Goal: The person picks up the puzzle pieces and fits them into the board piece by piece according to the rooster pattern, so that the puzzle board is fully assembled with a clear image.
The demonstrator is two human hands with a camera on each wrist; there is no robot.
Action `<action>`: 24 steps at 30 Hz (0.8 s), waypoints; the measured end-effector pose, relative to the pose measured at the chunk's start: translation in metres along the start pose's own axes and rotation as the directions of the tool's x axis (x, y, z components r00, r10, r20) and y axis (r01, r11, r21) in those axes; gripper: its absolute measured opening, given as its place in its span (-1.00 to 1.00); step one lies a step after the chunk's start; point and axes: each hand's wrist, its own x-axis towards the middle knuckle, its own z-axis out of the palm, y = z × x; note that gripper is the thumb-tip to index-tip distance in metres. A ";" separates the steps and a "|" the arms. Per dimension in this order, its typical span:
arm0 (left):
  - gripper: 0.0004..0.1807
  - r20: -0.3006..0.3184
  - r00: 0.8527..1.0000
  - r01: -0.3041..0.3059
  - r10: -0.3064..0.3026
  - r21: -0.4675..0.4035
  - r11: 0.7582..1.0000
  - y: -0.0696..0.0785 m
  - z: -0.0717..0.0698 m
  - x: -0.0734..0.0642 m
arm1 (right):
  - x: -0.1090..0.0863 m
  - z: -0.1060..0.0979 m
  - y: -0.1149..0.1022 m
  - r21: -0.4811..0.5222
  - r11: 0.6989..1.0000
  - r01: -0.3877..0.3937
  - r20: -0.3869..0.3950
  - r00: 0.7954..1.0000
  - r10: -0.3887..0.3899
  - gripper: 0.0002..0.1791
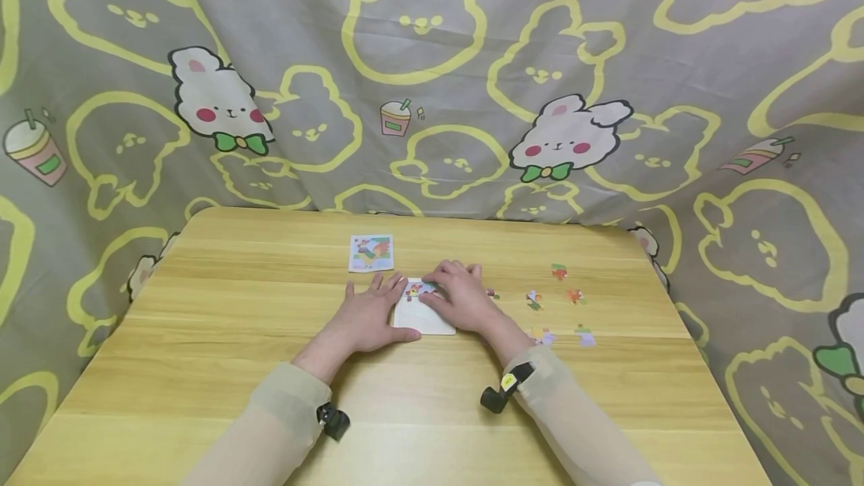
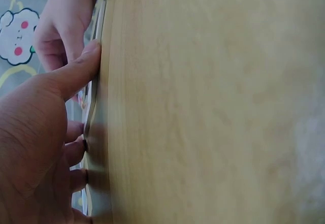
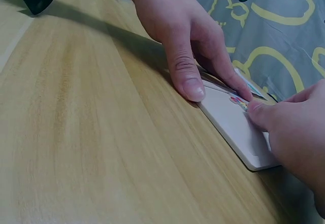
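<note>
A white square puzzle tray [image 1: 427,319] lies flat on the table, with several colourful jigsaw pieces [image 1: 414,291] along its far edge. My left hand [image 1: 370,315] rests at the tray's left side, fingers spread and fairly straight. Its thumb [image 3: 190,84] touches the near left corner. At the tray's far right, my right hand [image 1: 466,297] bends over the pieces. Thumb and index finger pinch at a puzzle piece there, mostly covered by the fingers. In the right wrist view, the right thumb [image 3: 260,113] sits close beside the colourful pieces [image 3: 238,102].
A picture card [image 1: 371,253] with a colourful bird lies beyond the left hand. Several loose puzzle pieces [image 1: 575,296] are scattered to the right, some beside the right forearm. The wooden table [image 1: 223,321] meets a patterned curtain [image 1: 432,96] at the back.
</note>
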 end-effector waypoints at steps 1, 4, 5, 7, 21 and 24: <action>0.23 0.001 1.000 0.001 -0.001 0.002 1.000 0.000 0.000 0.000 | 0.000 0.000 0.000 -0.001 1.000 0.000 -0.002 1.000 0.000 -0.56; 0.23 0.002 1.000 0.002 -0.002 0.010 1.000 0.000 0.000 0.000 | 0.000 0.001 0.000 -0.009 1.000 -0.003 -0.006 1.000 0.003 -0.56; 0.23 0.002 1.000 0.002 -0.002 0.013 1.000 0.001 0.000 0.000 | 0.000 0.002 0.000 -0.014 1.000 -0.003 -0.009 1.000 0.003 -0.57; 0.23 -0.001 1.000 0.002 -0.002 0.021 1.000 0.001 0.000 0.001 | 0.000 0.002 -0.001 -0.022 1.000 -0.002 -0.013 1.000 0.002 -0.57; 0.19 0.008 0.999 -0.034 0.033 0.105 0.994 0.006 -0.006 0.004 | -0.001 0.004 0.000 -0.069 0.997 0.025 -0.019 0.999 -0.026 -0.56; 0.16 0.020 0.998 -0.068 0.067 0.105 0.992 0.010 -0.008 0.005 | -0.002 0.004 0.000 -0.067 0.997 0.030 -0.026 0.999 -0.032 -0.56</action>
